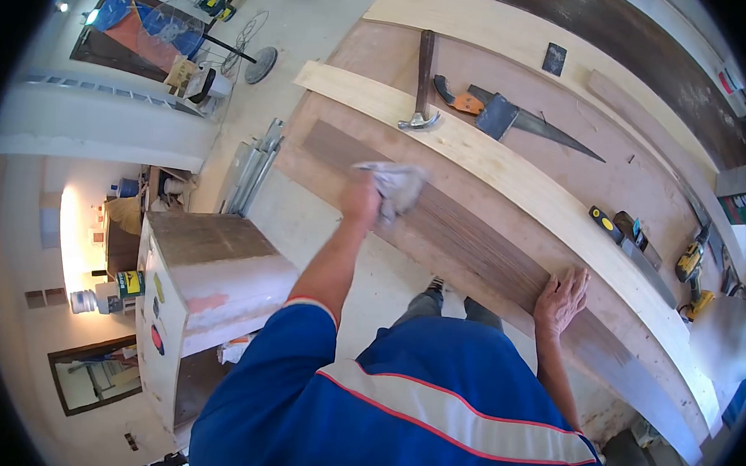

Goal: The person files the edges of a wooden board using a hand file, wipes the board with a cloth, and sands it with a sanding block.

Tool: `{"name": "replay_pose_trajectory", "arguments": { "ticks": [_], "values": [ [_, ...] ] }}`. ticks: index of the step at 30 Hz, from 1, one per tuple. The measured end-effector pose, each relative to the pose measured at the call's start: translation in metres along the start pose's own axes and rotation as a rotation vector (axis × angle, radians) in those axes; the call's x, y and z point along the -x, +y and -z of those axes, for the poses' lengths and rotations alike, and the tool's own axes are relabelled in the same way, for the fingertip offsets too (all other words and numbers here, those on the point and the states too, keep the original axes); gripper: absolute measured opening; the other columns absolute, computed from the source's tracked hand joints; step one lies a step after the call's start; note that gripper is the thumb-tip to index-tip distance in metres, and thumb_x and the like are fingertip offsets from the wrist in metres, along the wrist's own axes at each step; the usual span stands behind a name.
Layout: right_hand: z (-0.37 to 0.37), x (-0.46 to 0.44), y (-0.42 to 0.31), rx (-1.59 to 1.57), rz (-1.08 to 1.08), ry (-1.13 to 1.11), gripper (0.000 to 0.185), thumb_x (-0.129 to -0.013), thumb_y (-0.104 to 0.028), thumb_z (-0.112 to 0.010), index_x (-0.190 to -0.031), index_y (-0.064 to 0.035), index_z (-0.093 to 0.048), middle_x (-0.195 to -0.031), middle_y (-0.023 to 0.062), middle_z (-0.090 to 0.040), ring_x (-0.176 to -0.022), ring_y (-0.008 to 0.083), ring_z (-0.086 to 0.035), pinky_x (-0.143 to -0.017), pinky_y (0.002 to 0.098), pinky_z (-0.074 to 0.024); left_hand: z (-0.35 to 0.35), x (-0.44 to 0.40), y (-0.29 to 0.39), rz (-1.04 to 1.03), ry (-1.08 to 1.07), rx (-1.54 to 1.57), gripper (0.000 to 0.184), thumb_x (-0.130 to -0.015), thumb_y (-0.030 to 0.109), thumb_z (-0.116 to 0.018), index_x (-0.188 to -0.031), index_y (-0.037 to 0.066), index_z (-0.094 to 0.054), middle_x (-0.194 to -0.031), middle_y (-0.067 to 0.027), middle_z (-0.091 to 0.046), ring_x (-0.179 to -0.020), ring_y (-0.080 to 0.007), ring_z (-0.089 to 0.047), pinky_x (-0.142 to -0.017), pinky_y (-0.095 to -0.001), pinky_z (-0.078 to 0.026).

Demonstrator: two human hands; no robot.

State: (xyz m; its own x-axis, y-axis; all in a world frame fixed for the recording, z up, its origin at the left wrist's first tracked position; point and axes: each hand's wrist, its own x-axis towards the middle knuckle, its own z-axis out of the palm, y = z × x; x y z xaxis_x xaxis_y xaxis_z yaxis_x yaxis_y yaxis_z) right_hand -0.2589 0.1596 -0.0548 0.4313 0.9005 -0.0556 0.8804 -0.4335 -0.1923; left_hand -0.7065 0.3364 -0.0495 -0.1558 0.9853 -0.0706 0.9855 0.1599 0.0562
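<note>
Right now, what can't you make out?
Left hand, head view: exact grip on cloth, blurred.
Brown board, head view: stretch behind the cloth, covered by it.
Pale round shape at right, head view: blurred out.
Green box, head view: print too small to read.

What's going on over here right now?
A person in a blue shirt has a crumpled pale cloth in the left hand, over a long brown board; that hand and the cloth are slightly blurred. The right hand rests, fingers spread a little, farther along the same board. Beyond it, a hammer lies with its head on a pale plank, and a handsaw lies nearby.
</note>
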Motion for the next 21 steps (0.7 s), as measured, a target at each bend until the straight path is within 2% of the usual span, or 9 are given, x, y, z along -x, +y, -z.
{"name": "replay_pose_trajectory", "arguments": {
  "ticks": [2,3,6,9,12,13,15,16,21],
  "values": [
    [0.000,0.000,0.002,0.036,0.005,-0.004,0.057,-0.102,-0.034,-0.054,-0.150,-0.0042,-0.046,-0.165,0.0181,-0.030,-0.156,0.0351,-0.020,-0.122,0.0557,-0.0191,0.007,-0.027,-0.020,0.254,-0.115,0.111,0.024,-0.099,0.019,-0.049,-0.108,0.001,-0.061,-0.088,-0.0224,-0.070,-0.074,-0.0394,-0.070,-0.064,-0.0554,-0.054],
    [0.001,-0.001,0.001,0.058,0.005,-0.009,0.057,-0.103,-0.035,-0.054,-0.150,-0.0043,-0.046,-0.165,0.0183,-0.029,-0.156,0.0350,-0.019,-0.122,0.0557,-0.0185,-0.011,-0.016,-0.014,0.011,0.065,0.029,0.024,-0.100,0.021,-0.049,-0.099,-0.001,-0.060,-0.081,-0.0221,-0.069,-0.066,-0.0391,-0.069,-0.059,-0.0548,-0.053],
    [-0.010,0.000,0.002,0.104,0.008,-0.003,0.059,-0.102,-0.036,-0.054,-0.150,-0.0044,-0.045,-0.166,0.0181,-0.028,-0.157,0.0351,-0.017,-0.123,0.0568,-0.0165,0.000,0.049,0.068,-0.286,0.023,0.161,0.020,-0.097,0.019,-0.053,-0.094,0.000,-0.059,-0.071,-0.0195,-0.064,-0.062,-0.0377,-0.068,-0.057,-0.0530,-0.055],
    [-0.003,0.003,-0.012,0.168,-0.017,-0.003,0.061,-0.101,-0.036,-0.056,-0.151,-0.0046,-0.044,-0.167,0.0180,-0.027,-0.157,0.0356,-0.016,-0.123,0.0593,-0.0147,-0.019,0.089,0.095,-0.722,0.146,0.171,0.021,-0.098,0.019,-0.053,-0.097,0.000,-0.060,-0.091,-0.0264,-0.065,-0.064,-0.0372,-0.068,-0.050,-0.0503,-0.053],
    [0.000,0.010,-0.049,0.159,0.136,-0.003,0.071,-0.095,-0.039,-0.065,-0.152,-0.0047,-0.042,-0.166,0.0181,-0.027,-0.157,0.0360,-0.016,-0.123,0.0616,-0.0139,-0.011,0.036,0.033,-0.614,0.147,0.130,0.020,-0.090,0.016,-0.057,-0.103,0.002,-0.062,-0.095,-0.0189,-0.060,-0.069,-0.0323,-0.066,-0.056,-0.0471,-0.055],
    [0.001,0.016,-0.066,0.144,0.210,0.001,0.076,-0.091,-0.041,-0.069,-0.152,-0.0047,-0.042,-0.166,0.0182,-0.027,-0.157,0.0361,-0.016,-0.123,0.0623,-0.0138,-0.020,0.005,0.000,-0.417,-0.006,0.273,0.033,-0.105,0.026,-0.040,-0.107,0.000,-0.061,-0.109,-0.0264,-0.064,-0.079,-0.0422,-0.069,-0.066,-0.0505,-0.057],
    [0.011,0.024,-0.111,0.131,0.277,-0.094,0.087,-0.084,-0.043,-0.077,-0.153,-0.0053,-0.041,-0.166,0.0181,-0.028,-0.157,0.0353,-0.017,-0.122,0.0627,-0.0142,-0.006,-0.050,-0.064,-0.201,0.198,0.366,0.035,-0.107,0.027,-0.037,-0.109,0.002,-0.062,-0.109,-0.0240,-0.066,-0.085,-0.0426,-0.069,-0.073,-0.0504,-0.058],
    [0.017,0.029,-0.141,0.135,0.267,-0.197,0.094,-0.079,-0.044,-0.082,-0.154,-0.0059,-0.040,-0.166,0.0179,-0.028,-0.157,0.0345,-0.017,-0.122,0.0625,-0.0148,0.000,-0.083,-0.097,-0.113,0.017,0.308,0.030,-0.104,0.025,-0.042,-0.110,0.004,-0.063,-0.107,-0.0249,-0.069,-0.089,-0.0407,-0.071,-0.072,-0.0515,-0.057],
    [0.011,0.027,-0.251,0.074,0.376,-0.263,0.109,-0.069,-0.043,-0.089,-0.157,-0.0065,-0.036,-0.166,0.0185,-0.028,-0.156,0.0339,-0.021,-0.124,0.0596,-0.0160,0.060,-0.145,-0.148,-0.005,0.129,0.298,0.014,-0.089,0.015,-0.058,-0.095,0.006,-0.068,-0.092,-0.0192,-0.070,-0.085,-0.0377,-0.070,-0.069,-0.0509,-0.056]
  ]
}}
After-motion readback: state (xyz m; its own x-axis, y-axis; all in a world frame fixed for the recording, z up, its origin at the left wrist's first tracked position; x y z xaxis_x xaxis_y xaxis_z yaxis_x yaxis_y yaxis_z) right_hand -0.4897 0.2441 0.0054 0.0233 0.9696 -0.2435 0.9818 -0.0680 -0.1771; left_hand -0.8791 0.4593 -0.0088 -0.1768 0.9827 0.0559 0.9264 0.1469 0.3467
